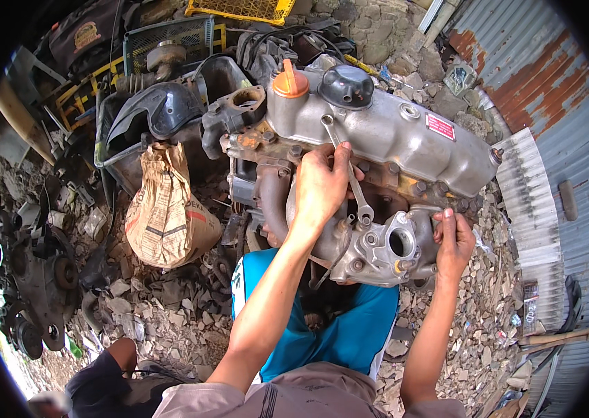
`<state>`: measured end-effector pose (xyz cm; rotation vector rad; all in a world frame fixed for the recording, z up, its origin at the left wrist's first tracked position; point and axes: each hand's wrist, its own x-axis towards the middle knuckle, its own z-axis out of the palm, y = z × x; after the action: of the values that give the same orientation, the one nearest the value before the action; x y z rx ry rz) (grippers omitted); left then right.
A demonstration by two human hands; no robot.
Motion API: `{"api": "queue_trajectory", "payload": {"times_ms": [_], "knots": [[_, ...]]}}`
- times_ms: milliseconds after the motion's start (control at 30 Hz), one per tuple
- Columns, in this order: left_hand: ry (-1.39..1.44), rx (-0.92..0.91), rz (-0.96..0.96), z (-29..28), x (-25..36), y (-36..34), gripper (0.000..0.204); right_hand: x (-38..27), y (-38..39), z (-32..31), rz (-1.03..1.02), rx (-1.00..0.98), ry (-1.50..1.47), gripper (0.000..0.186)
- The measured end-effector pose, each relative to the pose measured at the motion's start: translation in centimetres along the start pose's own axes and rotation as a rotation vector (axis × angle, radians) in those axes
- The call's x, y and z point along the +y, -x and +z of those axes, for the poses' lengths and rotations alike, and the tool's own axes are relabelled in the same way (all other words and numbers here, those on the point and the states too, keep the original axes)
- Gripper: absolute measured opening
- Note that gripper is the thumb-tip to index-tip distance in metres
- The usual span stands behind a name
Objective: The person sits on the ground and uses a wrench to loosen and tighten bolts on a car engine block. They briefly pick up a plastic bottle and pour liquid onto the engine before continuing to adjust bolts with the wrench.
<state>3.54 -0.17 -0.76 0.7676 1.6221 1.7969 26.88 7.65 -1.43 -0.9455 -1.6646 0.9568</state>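
My left hand (321,182) is closed round the middle of a combination wrench (354,187). The wrench's ring end points up toward the valve cover, and its open end lies at the top edge of a grey cast metal housing (372,252). On the housing's right side, my right hand (453,242) has its fingers curled against the edge, gripping it; the fingertips are partly hidden. The housing has a round bore and sits on the near side of an engine. Beyond it runs the silver valve cover (395,136), with an orange cap (290,83) and a black round part (346,87) on top.
Left of the engine stands a brown paper sack (169,216) in front of a bin (117,157) of parts. Old parts (47,279) lie at far left. Rusty corrugated sheets (538,76) line the right. Another person (103,380) is at lower left. Broken stone (468,334) covers the ground.
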Motion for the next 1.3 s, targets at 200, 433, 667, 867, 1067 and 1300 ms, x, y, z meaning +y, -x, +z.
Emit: {"api": "queue_trajectory", "payload": {"times_ms": [200,433,667,867,1067,1300], "knots": [[-0.010,-0.015,-0.008,-0.1,0.1,0.0,0.035,0.0,0.2,0.1,-0.009,0.001,-0.018,0.030],[0.179,-0.053,-0.041,-0.3,-0.9,0.1,0.031,0.1,0.1,0.1,-0.030,-0.001,-0.011,0.029],[0.177,0.113,-0.020,-2.4,-0.8,4.1,0.030,0.1,0.1,-0.1,-0.014,-0.009,-0.038,0.028],[0.424,0.237,-0.067,-3.0,-1.4,9.0,0.026,0.0,0.2,0.0,-0.012,-0.003,-0.006,0.029],[0.429,0.268,0.051,-3.1,-1.2,7.4,0.026,0.0,0.3,0.0,-0.004,0.007,-0.011,0.029],[0.143,-0.030,0.042,-3.5,1.1,1.7,0.030,-0.1,0.1,0.0,-0.002,0.001,-0.032,0.029]]}}
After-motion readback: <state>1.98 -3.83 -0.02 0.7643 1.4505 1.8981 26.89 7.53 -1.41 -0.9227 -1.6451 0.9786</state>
